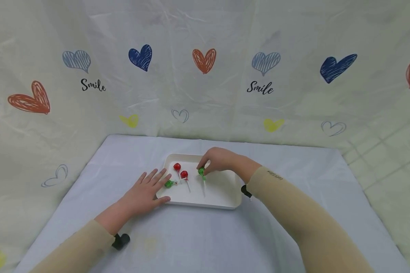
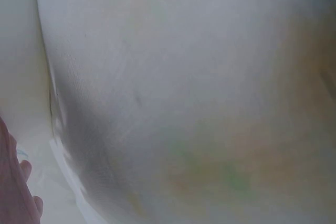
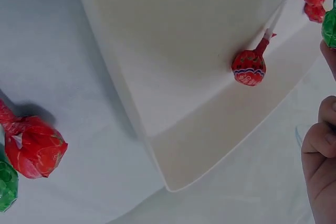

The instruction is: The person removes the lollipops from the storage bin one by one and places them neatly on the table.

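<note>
the right hand point(image 1: 222, 159) pinches a green lollipop point(image 1: 201, 171) between its fingers, over the white tray point(image 1: 222, 198) toward twelve o'clock. the left hand point(image 1: 142, 194), fingers spread wide, is at the tray's nine o'clock edge, beside a second green lollipop point(image 1: 169, 184). two red lollipops point(image 1: 184, 174) lie toward ten o'clock.

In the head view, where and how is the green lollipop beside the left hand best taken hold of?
Probably best to pinch this green lollipop by its round head, coming from the left: the head faces the spread left hand, while the stick points right, toward the front red lollipop, leaving less room there.
</note>
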A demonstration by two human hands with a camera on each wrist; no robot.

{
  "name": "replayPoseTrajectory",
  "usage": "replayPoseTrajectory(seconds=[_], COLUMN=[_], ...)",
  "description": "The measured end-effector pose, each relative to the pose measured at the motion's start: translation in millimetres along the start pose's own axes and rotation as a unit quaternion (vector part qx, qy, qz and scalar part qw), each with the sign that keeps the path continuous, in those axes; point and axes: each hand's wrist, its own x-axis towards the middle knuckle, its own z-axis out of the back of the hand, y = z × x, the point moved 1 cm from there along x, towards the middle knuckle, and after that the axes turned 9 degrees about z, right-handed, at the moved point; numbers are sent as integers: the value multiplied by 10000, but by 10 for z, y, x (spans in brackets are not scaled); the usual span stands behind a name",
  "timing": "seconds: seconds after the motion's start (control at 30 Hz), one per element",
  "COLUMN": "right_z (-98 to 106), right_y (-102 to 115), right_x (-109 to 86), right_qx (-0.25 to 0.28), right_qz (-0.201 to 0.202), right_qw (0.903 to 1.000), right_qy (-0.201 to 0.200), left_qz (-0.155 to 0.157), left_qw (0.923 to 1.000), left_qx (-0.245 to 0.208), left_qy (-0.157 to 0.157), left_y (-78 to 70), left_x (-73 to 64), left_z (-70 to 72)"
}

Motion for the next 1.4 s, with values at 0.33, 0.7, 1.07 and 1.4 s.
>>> replayPoseTrajectory(seconds=[0.33, 0.7, 1.07, 1.4], right_z=[114, 186, 111, 51], right_y=[-223, -440, -822, -1126], right_x=[-319, -796, -1396, -1898], right_qx=[291, 460, 298, 281], right_qz=[-147, -449, -786, -1138], right_qw=[9985, 9952, 9924, 9890], right_qy=[-449, -734, -899, -906], left_qz=[-4, 18, -17, 22], left_qw=[10000, 10000, 10000, 10000], left_qx=[29, -25, -2, -66], left_qy=[13, 5, -72, -33], left_y=[-3, 5, 12, 1], left_x=[1, -8, -15, -8], left_z=[2, -4, -13, -8])
